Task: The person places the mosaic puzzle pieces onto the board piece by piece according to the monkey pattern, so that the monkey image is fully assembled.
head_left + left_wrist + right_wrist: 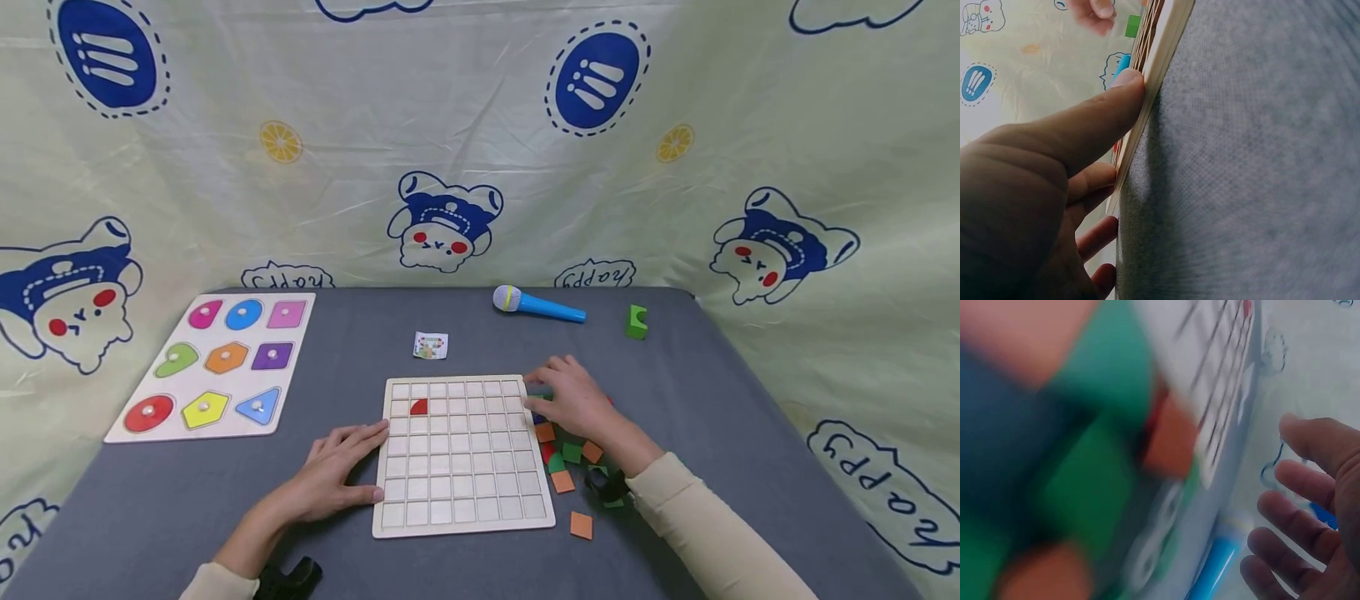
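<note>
A white grid board (468,458) lies on the grey table, with one red quarter-round piece (419,407) in a cell near its upper left. My left hand (333,471) rests at the board's left edge, thumb and fingertips touching it; the left wrist view shows the thumb (1100,119) against the wooden edge (1160,62). Over the board's upper right corner is my right hand (573,400), fingers loosely spread, with loose green, orange and red pieces (572,452) beneath and beside it. In the right wrist view that hand (1310,519) holds nothing visible.
A shape puzzle board (288,375) lies at the left. Behind the grid board are a small printed card (431,346), a blue toy microphone (551,309) and a green block (637,322). An orange square (581,525) lies near the board's lower right corner.
</note>
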`<action>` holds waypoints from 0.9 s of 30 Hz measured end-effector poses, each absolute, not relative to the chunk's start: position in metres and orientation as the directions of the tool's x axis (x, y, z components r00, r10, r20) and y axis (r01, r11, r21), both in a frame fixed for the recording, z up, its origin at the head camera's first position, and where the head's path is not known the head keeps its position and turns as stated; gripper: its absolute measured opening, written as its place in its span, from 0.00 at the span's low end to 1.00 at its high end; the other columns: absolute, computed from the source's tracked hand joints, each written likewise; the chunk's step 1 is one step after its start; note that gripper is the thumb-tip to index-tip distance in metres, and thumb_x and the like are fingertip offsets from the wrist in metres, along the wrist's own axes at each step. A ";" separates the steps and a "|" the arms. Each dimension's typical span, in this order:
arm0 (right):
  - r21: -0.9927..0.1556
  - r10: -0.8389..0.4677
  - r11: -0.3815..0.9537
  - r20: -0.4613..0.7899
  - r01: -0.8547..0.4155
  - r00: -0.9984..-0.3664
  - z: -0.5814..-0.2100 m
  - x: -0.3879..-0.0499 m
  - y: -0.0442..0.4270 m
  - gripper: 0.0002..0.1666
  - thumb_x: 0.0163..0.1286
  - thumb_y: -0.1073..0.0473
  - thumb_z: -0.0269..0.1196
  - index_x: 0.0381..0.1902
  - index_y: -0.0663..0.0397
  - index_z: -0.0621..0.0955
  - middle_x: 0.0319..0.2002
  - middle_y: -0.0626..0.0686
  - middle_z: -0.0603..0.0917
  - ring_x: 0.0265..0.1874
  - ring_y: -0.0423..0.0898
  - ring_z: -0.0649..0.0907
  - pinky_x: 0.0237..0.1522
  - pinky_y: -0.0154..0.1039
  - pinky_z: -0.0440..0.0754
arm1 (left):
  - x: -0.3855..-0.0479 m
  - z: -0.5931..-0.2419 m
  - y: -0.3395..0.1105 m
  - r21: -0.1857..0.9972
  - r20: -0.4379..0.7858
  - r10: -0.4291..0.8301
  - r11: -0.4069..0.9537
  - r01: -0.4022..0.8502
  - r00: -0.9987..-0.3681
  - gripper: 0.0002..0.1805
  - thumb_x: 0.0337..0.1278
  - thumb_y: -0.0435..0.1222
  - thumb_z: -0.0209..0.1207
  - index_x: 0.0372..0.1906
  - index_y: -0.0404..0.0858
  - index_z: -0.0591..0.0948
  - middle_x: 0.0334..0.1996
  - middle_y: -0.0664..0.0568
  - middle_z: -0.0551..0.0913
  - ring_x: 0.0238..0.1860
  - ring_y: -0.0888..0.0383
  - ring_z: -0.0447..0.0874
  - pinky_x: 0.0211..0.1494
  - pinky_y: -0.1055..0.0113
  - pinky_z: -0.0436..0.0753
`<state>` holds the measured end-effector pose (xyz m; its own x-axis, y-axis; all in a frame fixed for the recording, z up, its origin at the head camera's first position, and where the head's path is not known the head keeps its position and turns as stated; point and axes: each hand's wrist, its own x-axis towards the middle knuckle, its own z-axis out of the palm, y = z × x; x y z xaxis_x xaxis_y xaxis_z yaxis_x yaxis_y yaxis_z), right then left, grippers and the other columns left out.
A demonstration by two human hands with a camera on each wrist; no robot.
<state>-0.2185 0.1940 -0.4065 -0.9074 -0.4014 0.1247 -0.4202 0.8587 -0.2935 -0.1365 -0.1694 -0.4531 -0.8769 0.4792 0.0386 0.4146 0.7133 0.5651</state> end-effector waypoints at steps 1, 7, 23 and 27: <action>-0.287 -0.391 0.866 0.122 -0.410 -0.912 -0.408 -0.217 0.202 0.19 0.60 0.50 0.67 0.47 0.51 0.83 0.41 0.52 0.79 0.40 0.46 0.70 0.40 0.43 0.70 | -0.137 -0.453 -0.169 0.563 0.040 0.481 0.714 0.417 -0.876 0.42 0.50 0.54 0.63 0.69 0.41 0.66 0.71 0.51 0.63 0.66 0.45 0.60 0.57 0.46 0.55; -0.227 -0.358 0.899 0.107 -0.374 -0.927 -0.416 -0.205 0.236 0.19 0.58 0.49 0.68 0.45 0.50 0.84 0.40 0.52 0.79 0.38 0.46 0.69 0.39 0.42 0.68 | -0.136 -0.452 -0.169 0.566 0.039 0.482 0.712 0.417 -0.875 0.42 0.50 0.53 0.63 0.69 0.41 0.65 0.71 0.51 0.63 0.66 0.45 0.60 0.58 0.45 0.55; -0.141 -0.433 0.886 0.080 -0.441 -0.898 -0.425 -0.165 0.259 0.20 0.50 0.44 0.72 0.40 0.43 0.85 0.34 0.44 0.76 0.35 0.41 0.65 0.37 0.37 0.63 | -0.137 -0.453 -0.169 0.563 0.045 0.482 0.711 0.421 -0.875 0.42 0.51 0.53 0.63 0.70 0.41 0.65 0.71 0.50 0.63 0.66 0.44 0.59 0.58 0.45 0.54; -0.117 -0.440 0.887 0.076 -0.446 -0.895 -0.427 -0.161 0.259 0.20 0.49 0.44 0.72 0.40 0.42 0.85 0.33 0.43 0.76 0.35 0.41 0.65 0.38 0.39 0.63 | -0.137 -0.452 -0.169 0.566 0.033 0.480 0.714 0.412 -0.877 0.42 0.51 0.53 0.63 0.70 0.41 0.65 0.71 0.50 0.62 0.66 0.44 0.59 0.58 0.45 0.54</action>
